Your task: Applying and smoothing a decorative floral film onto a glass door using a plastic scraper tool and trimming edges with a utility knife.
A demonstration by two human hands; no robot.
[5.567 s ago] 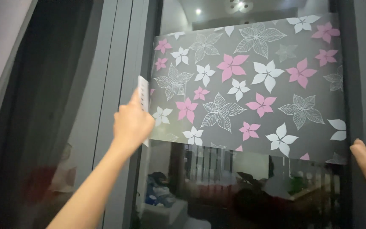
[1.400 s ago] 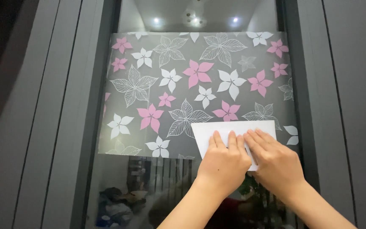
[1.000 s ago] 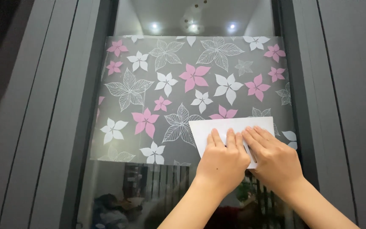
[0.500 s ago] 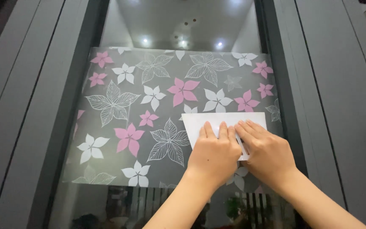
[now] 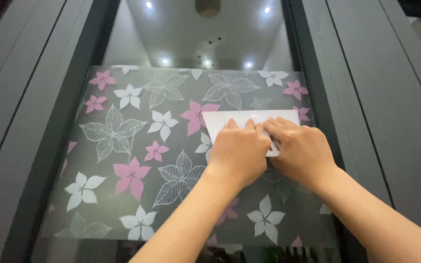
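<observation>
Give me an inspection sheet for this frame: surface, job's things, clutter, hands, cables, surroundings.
Surface: upright glass pane in a dark frame, ceiling lights mirrored in its bare top.
Job's things: frosted film with pink and white flowers lies on the pane; white flat scraper card pressed against the film's upper right part.
Clutter: nothing seen.
Hands: left hand and right hand side by side, fingers flat on the card, touching each other.
Cables: nothing seen.
Surroundings: grey frame bars on both sides; dim reflections below the film's lower edge, too dark to tell.
</observation>
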